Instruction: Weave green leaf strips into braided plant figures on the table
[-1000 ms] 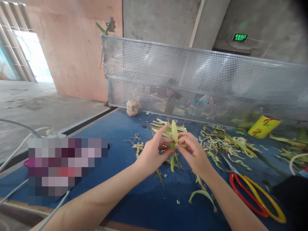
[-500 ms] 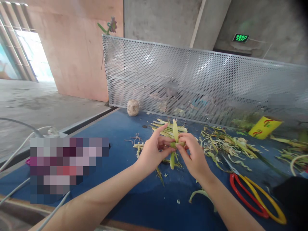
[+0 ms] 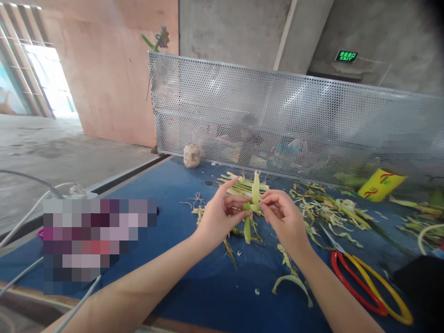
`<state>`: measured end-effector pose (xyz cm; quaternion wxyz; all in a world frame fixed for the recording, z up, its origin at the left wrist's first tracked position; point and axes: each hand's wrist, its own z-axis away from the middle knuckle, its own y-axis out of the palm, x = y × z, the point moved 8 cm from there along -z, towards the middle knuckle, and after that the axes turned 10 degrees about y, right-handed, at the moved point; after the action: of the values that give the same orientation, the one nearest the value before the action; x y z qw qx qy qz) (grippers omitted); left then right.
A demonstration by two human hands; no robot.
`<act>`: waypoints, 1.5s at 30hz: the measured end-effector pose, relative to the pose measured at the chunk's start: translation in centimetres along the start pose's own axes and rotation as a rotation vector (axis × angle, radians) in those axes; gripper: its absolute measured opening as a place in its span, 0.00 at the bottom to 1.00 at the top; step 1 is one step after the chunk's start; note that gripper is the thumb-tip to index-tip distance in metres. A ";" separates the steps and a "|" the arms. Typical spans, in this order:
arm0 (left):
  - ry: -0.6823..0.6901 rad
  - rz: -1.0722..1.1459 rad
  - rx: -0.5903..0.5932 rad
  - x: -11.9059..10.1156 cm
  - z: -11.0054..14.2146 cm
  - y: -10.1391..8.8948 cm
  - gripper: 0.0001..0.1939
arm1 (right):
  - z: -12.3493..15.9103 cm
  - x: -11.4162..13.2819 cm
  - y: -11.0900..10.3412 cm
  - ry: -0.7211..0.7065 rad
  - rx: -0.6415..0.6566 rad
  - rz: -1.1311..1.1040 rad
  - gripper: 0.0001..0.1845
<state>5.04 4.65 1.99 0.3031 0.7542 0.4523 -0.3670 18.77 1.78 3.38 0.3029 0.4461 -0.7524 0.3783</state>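
Note:
A pale green leaf strip [image 3: 254, 199] stands upright between both hands above the blue table [image 3: 194, 296], folded near its middle. My left hand [image 3: 222, 216] pinches it from the left with thumb and fingers, the index finger stretched out above. My right hand [image 3: 283, 217] pinches the same fold from the right with curled fingers. The strip's lower end hangs down between the hands. A bundle of cut strips [image 3: 239, 184] lies on the table just behind them.
Leaf scraps [image 3: 326, 206] litter the table to the right. Red and yellow scissors [image 3: 364, 282] lie at the front right, a yellow roll [image 3: 379, 184] at the back right. A perforated metal screen [image 3: 277, 120] walls off the far edge. White cables [image 3: 21, 231] run at left.
The right hand has drawn slightly right and up while working the fold; the strip's top now leans a little right. The left hand has stayed almost in place.

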 end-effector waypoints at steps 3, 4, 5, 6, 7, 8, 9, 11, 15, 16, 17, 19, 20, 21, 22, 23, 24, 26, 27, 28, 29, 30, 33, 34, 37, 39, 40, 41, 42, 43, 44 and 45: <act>-0.006 0.011 -0.012 0.1 0.0 -0.2 0.35 | 0.0 -0.1 0.4 0.025 0.078 -0.071 0.03; -0.009 0.014 -0.015 0.2 0.0 -0.3 0.35 | 0.0 -0.1 0.6 0.029 0.097 -0.093 0.04; -0.012 0.017 -0.017 0.3 -0.1 -0.3 0.36 | 0.0 -0.1 0.7 0.031 0.110 -0.111 0.04; -0.013 0.019 -0.016 0.3 -0.1 -0.3 0.36 | 0.0 -0.1 0.7 0.033 0.112 -0.122 0.05; -0.011 0.019 -0.014 0.3 -0.1 -0.3 0.36 | 0.0 -0.1 0.7 0.036 0.107 -0.127 0.05; -0.007 0.010 -0.010 0.3 -0.1 -0.3 0.36 | 0.0 -0.1 0.7 0.041 0.095 -0.128 0.05; -0.002 -0.009 -0.004 0.2 0.0 -0.2 0.36 | 0.0 -0.2 0.6 0.045 0.079 -0.127 0.05; 0.013 -0.070 0.016 0.1 0.0 -0.1 0.36 | 0.1 -0.2 0.5 0.044 0.052 -0.118 0.05; 0.063 -0.163 0.064 -0.2 0.2 0.1 0.34 | 0.2 0.1 0.4 -0.025 0.036 -0.042 0.06; 0.076 -0.175 0.076 -0.2 0.2 0.2 0.34 | 0.2 0.4 0.4 -0.053 0.035 -0.009 0.05; 0.092 -0.188 0.085 -0.2 0.2 0.2 0.34 | 0.3 0.6 0.5 -0.082 0.034 0.027 0.05; 0.122 -0.218 0.097 -0.3 0.3 0.3 0.33 | 0.5 1.1 0.7 -0.127 0.041 0.100 0.06; 0.136 -0.236 0.100 -0.3 0.3 0.3 0.33 | 0.6 1.3 0.8 -0.141 0.043 0.130 0.06; 0.146 -0.253 0.100 -0.4 0.4 0.3 0.33 | 0.7 1.5 0.9 -0.154 0.044 0.155 0.07; 0.150 -0.268 0.103 -0.4 0.4 0.4 0.32 | 0.9 1.7 1.1 -0.170 0.042 0.179 0.07; 0.148 -0.278 0.106 -0.4 0.4 0.4 0.32 | 1.0 1.9 1.1 -0.191 0.035 0.200 0.08; 0.142 -0.280 0.110 -0.4 0.4 0.5 0.32 | 1.1 2.1 1.2 -0.214 0.026 0.218 0.08; 0.121 -0.248 0.108 -0.5 0.4 0.6 0.33 | 1.2 2.4 1.1 -0.249 0.003 0.233 0.09; 0.108 -0.210 0.096 -0.6 0.3 0.5 0.33 | 1.1 2.3 1.1 -0.249 0.001 0.227 0.08; 0.096 -0.160 0.075 -0.7 0.2 0.5 0.33 | 1.0 2.1 1.0 -0.230 0.007 0.208 0.06; 0.081 -0.105 0.047 -0.8 0.1 0.3 0.33 | 0.8 1.7 0.9 -0.198 0.012 0.175 0.01; 0.061 -0.052 0.016 -0.9 0.1 0.1 0.34 | 0.5 1.3 0.7 -0.157 0.011 0.132 0.09; -0.015 0.060 -0.056 -0.8 -0.1 -0.2 0.36 | 0.1 0.1 0.5 -0.034 0.007 0.006 0.40; -0.041 0.083 -0.065 -0.7 -0.1 -0.3 0.37 | 0.1 -0.2 0.8 -0.004 0.036 -0.009 0.44; -0.092 0.123 -0.053 -0.2 0.0 -0.1 0.39 | 0.4 -0.7 2.6 0.074 0.209 0.047 0.31; -0.102 0.091 -0.045 0.0 0.0 -0.1 0.39 | 0.6 -0.7 3.1 0.103 0.247 0.086 0.18; -0.107 0.066 -0.044 0.0 0.0 -0.2 0.39 | 0.6 -0.5 3.1 0.102 0.233 0.103 0.15; -0.116 0.042 -0.044 0.1 0.0 -0.3 0.40 | 0.6 -0.3 2.9 0.090 0.210 0.124 0.14; -0.129 0.024 -0.040 0.2 0.0 -0.3 0.40 | 0.6 -0.1 2.8 0.069 0.193 0.149 0.13; -0.142 0.011 -0.037 0.3 0.0 -0.3 0.40 | 0.6 0.2 2.7 0.048 0.185 0.172 0.12; -0.154 0.001 -0.030 0.4 0.1 -0.3 0.40 | 0.6 0.2 2.8 0.040 0.192 0.182 0.12; -0.162 -0.009 -0.024 0.4 0.1 -0.4 0.41 | 0.7 0.1 2.9 0.054 0.216 0.173 0.11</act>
<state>4.84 4.94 1.57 0.3459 0.7162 0.4340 -0.4230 16.02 2.09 2.26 0.2394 0.3991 -0.7348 0.4934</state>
